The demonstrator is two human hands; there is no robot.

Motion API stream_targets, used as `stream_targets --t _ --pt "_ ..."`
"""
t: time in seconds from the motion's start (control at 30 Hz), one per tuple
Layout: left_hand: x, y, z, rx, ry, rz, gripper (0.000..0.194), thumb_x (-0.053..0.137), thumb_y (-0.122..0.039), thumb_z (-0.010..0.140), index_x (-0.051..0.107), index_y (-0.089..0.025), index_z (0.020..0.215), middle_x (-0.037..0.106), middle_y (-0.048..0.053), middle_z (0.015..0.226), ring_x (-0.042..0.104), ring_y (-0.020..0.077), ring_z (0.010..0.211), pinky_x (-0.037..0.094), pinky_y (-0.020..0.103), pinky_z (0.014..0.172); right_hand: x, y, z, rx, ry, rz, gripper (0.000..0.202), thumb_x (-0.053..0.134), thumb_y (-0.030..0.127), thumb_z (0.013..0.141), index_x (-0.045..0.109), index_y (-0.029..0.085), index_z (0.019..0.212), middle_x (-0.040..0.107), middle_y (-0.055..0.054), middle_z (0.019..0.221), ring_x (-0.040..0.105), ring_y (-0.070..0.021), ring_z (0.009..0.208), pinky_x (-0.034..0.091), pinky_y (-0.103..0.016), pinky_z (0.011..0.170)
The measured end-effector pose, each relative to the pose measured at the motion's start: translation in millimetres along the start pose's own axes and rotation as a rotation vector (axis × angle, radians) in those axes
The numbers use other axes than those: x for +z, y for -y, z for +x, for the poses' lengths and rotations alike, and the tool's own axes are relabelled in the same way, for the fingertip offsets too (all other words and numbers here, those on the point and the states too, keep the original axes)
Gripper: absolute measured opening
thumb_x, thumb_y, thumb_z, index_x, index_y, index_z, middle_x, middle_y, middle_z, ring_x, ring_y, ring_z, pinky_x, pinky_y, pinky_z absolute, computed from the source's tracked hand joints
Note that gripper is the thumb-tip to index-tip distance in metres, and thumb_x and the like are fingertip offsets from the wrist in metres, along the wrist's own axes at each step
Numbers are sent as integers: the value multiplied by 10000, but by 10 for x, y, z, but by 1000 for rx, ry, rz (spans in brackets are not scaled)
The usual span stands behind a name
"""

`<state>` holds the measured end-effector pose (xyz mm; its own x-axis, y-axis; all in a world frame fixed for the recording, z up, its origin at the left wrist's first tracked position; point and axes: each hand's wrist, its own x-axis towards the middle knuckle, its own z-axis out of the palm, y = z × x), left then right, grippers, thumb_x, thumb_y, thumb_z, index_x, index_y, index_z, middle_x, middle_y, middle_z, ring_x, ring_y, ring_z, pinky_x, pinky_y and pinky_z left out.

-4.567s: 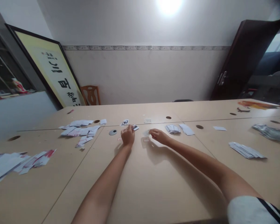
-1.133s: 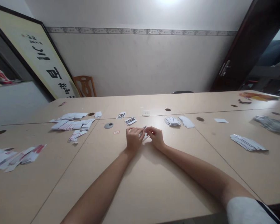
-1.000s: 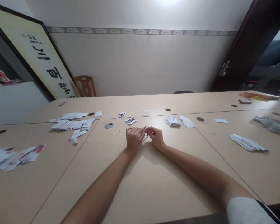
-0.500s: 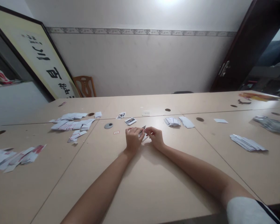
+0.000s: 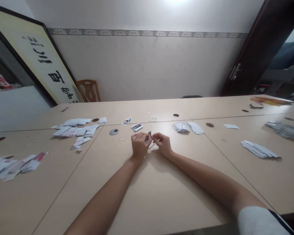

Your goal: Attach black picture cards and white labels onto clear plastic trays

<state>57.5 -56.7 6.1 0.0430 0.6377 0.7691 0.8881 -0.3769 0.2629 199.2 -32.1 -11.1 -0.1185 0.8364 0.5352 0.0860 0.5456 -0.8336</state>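
My left hand is closed around a small dark-and-white printed card, whose top corner shows above the fingers. Close by on its right, my right hand pinches at the card's edge with thumb and forefinger; the fingers hide most of it. A white strip shows under the hands, too small to make out. Just beyond the left hand lies a dark printed card with a white border. A small red-framed label rests to the left of that hand.
Piles of white paper slips cover the table's left side, with more slips nearer me. To the right are stacked cards, a fanned row of slips and clear plastic bags. A grey cable-hole cover is set in the table.
The card between my hands has tilted slightly, its corner showing a little further left. Both hands keep nearly the same place.
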Motion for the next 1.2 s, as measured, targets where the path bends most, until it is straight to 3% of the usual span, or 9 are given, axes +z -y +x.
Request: stream_targets --t 0.5,0.7,1.2 --pt "13 29 7 -33 -47 -45 124 553 -264 935 667 -225 965 697 57 992 633 224 978 374 380 881 -14 -54 35 141 -91 112 186 652 380 789 629 198 814 677 -25 725 669 -174 591 487 -251 481" --pt "9 19 7 -32 -23 -35 130 651 -335 883 689 -227 947 679 77 1016 617 248 1016 369 401 921 -11 -35 9 90 -36 94 201 662 396 824 641 197 841 683 -26 752 691 -179 619 501 -259 524" --pt "27 60 8 -24 -30 -62 87 669 -280 877 733 -227 902 672 53 961 624 225 975 359 391 876 0 -72 6 24 -25 36 123 630 326 858 649 209 827 692 -19 791 669 -167 650 503 -275 581"
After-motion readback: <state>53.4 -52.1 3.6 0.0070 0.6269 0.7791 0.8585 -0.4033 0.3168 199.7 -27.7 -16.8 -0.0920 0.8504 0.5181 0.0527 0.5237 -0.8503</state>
